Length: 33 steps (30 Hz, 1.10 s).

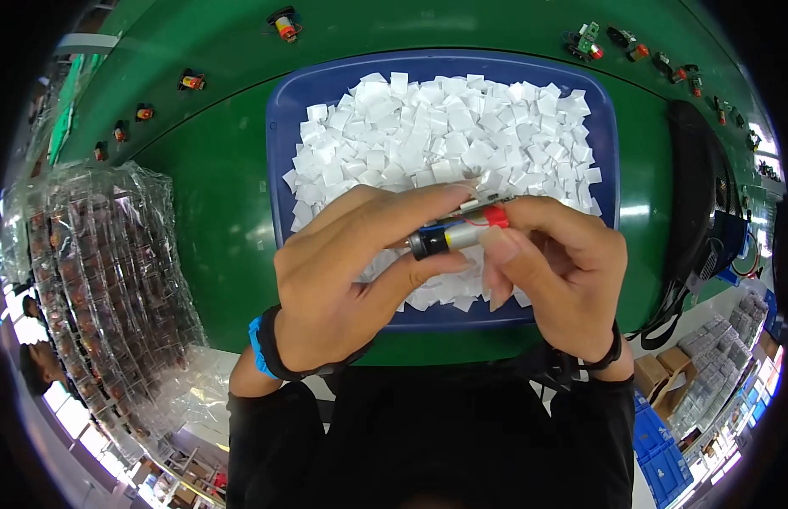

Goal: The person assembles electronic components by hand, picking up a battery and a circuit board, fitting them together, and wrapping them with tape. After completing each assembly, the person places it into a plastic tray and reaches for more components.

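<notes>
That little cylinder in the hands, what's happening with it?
A person holds a small motor-like cylinder, black, silver and red-tipped, between both hands: left hand and right hand. They hold it above a blue tray heaped with white paper squares on a green conveyor belt. More small parts sit along the belt's far edge.

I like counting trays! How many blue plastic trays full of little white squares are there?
1. The blue plastic tray sits on the green surface, just behind both hands holding a small cylindrical motor. No others show.

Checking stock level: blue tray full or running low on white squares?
Full. The blue tray is heaped with white paper squares from wall to wall; hardly any floor shows. The hands hide its near part.
</notes>
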Each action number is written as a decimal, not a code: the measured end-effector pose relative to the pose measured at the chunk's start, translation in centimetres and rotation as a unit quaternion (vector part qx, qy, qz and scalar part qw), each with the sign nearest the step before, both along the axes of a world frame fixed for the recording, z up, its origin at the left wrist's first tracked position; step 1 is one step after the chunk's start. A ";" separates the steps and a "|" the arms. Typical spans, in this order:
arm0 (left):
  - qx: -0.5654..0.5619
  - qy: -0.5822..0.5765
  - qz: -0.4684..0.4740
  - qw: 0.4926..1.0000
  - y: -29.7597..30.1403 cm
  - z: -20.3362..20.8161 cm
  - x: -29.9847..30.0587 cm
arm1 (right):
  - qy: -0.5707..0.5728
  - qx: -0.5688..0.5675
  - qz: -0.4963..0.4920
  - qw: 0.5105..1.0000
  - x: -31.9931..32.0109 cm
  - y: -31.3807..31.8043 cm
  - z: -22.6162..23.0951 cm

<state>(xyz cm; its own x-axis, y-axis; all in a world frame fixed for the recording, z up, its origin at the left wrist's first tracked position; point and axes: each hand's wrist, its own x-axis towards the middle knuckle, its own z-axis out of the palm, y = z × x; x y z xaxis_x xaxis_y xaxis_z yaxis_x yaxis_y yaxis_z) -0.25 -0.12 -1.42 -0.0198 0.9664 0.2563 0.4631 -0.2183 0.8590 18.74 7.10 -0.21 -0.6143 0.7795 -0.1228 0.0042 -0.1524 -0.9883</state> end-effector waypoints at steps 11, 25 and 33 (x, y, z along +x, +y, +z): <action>-0.097 -0.197 0.023 0.975 -0.5 0.8 0.6 | -0.022 -0.001 0.052 0.998 0.4 0.4 -0.2; -0.329 -0.345 -0.078 0.875 0.7 1.4 -1.8 | -0.036 0.501 0.020 0.865 0.1 1.7 -1.0; -0.153 0.103 -0.024 0.983 12.1 0.2 -8.4 | -0.022 0.519 -0.066 0.852 0.7 2.0 -0.2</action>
